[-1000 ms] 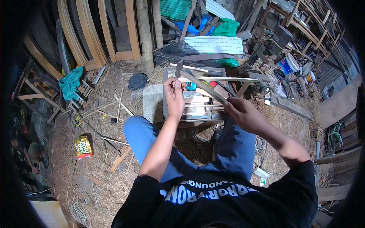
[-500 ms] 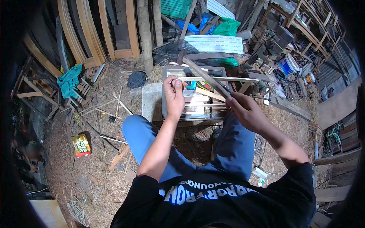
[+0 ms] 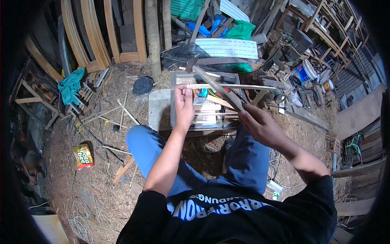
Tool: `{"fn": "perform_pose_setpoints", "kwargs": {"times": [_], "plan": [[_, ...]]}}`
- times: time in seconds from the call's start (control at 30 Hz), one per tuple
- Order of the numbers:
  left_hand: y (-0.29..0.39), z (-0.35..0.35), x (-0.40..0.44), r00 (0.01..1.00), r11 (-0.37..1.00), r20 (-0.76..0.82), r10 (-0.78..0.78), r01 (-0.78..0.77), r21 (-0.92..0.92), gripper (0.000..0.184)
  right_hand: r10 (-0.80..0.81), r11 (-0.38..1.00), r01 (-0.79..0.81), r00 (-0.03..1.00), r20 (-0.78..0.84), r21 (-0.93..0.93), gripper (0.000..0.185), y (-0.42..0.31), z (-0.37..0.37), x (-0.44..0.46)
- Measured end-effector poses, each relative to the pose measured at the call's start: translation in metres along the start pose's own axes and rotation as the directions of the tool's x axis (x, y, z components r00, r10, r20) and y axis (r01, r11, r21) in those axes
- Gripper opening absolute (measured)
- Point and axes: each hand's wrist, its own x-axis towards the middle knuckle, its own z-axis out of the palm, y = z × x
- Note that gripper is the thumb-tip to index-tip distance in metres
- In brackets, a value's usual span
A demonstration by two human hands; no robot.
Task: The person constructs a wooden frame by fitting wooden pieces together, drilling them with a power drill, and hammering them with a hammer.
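Observation:
My left hand (image 3: 184, 107) pinches the left end of a thin wooden strip (image 3: 254, 87) between thumb and fingers. The strip lies roughly level across a low wooden box-like stand (image 3: 173, 110) in front of my knees. My right hand (image 3: 262, 123) is closed around the lower handle of a hammer (image 3: 208, 78). Its dark head points up and away to the left, and the handle crosses the strip at a slant. Beneath both hands, more wooden strips (image 3: 207, 107) and a teal-coloured item (image 3: 202, 93) rest on the stand.
Curved wooden frames (image 3: 94, 36) lean at the back left beside a post (image 3: 153, 40). Offcuts and a yellow snack packet (image 3: 83, 156) lie on the shavings-covered floor. A white bucket (image 3: 308, 69) and loose timber (image 3: 308, 116) are on the right. Another person is dimly visible at far left.
The view has shifted slightly, moving the surroundings a little left in it. Both hands keep their holds on the strip and the hammer, with only small movement.

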Motion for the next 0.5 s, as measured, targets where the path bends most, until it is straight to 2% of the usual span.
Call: {"fn": "perform_pose_setpoints", "kwargs": {"times": [0.07,0.17,0.27,0.37,0.47,0.5], "plan": [[0.001,0.001,-0.001,1.000,1.000,-0.003,-0.001,0.001,-0.005,0.019,0.054,0.996,-0.056,0.998,0.041,0.067,0.033,0.003,0.002,0.001],[0.005,0.003,-0.001,1.000,0.999,-0.005,-0.026,0.026,-0.042,0.019,0.057,0.998,-0.058,0.997,0.048,0.032,0.033,-0.002,-0.001,0.000],[0.007,0.001,-0.003,0.998,0.997,0.005,-0.055,0.056,-0.061,0.019,0.138,0.984,-0.143,0.989,0.048,0.106,0.034,-0.023,0.000,-0.004],[0.007,-0.001,-0.002,0.998,0.994,0.025,-0.063,0.065,-0.090,0.019,0.125,0.991,-0.127,0.991,0.048,0.050,0.034,-0.013,-0.001,-0.001],[0.007,-0.002,-0.001,0.997,0.994,0.019,-0.069,0.071,-0.082,0.019,0.012,0.999,-0.012,1.000,-0.012,0.042,0.035,-0.007,0.003,-0.003],[0.007,-0.002,-0.001,0.997,0.995,0.013,-0.075,0.076,-0.071,0.019,0.072,0.997,-0.072,0.997,0.019,-0.001,0.036,-0.010,0.000,-0.004]]}}
